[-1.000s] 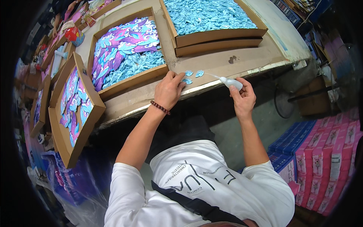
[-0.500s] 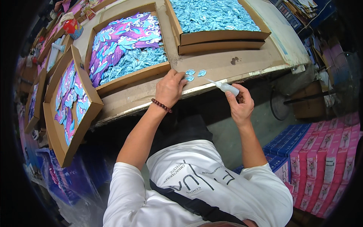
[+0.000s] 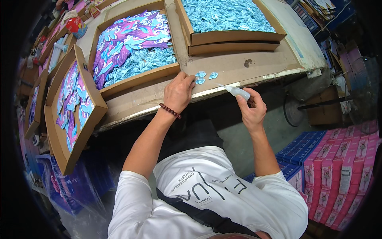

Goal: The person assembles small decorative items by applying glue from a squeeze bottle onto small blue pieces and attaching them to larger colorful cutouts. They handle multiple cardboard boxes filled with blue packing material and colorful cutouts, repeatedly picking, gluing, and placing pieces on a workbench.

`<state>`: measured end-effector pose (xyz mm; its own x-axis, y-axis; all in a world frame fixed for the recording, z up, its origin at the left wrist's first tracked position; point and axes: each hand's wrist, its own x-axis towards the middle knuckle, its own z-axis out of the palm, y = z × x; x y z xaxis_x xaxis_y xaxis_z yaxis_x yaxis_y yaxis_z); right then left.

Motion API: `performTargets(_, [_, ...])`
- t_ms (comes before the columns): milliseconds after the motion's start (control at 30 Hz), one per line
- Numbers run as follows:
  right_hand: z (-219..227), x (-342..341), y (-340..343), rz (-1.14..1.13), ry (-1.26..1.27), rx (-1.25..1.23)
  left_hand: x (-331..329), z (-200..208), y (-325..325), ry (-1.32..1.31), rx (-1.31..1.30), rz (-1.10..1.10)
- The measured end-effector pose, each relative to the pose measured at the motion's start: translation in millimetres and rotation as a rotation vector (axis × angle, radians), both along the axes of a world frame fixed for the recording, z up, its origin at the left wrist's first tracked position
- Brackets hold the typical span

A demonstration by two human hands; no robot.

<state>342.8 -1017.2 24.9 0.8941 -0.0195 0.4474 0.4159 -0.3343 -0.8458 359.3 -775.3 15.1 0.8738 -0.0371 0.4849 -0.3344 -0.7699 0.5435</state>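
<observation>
A small translucent squeeze bottle with a thin nozzle is gripped in my right hand, tilted so its tip points left, just over the table's front edge. Several small light-blue flat pieces lie on the brown board near that tip. My left hand, with a dark bead bracelet at the wrist, rests at the board's edge beside these pieces. Its thumb and fingertips are pressed together next to the nearest blue piece; what they may hold is hidden.
A cardboard tray of purple-blue cutouts and light-blue pieces sits behind my left hand. Another tray, heaped with light-blue pieces, stands farther back. At left, a tilted cardboard box holds more cutouts. Pink boxes are stacked at lower right.
Both hands stay almost in place. The bottle has shifted very slightly left; otherwise the view itself has moved a little.
</observation>
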Motion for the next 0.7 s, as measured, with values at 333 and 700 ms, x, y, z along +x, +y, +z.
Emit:
performTargets(333, [-1.2,4.4,8.7,0.028,-0.032,-0.009,1.3,-4.3,0.6,-0.013,-0.02,0.015])
performTargets(700, [-1.4,5.4,10.0,0.022,-0.032,-0.021,1.7,-4.7,0.6,-0.002,-0.019,0.026])
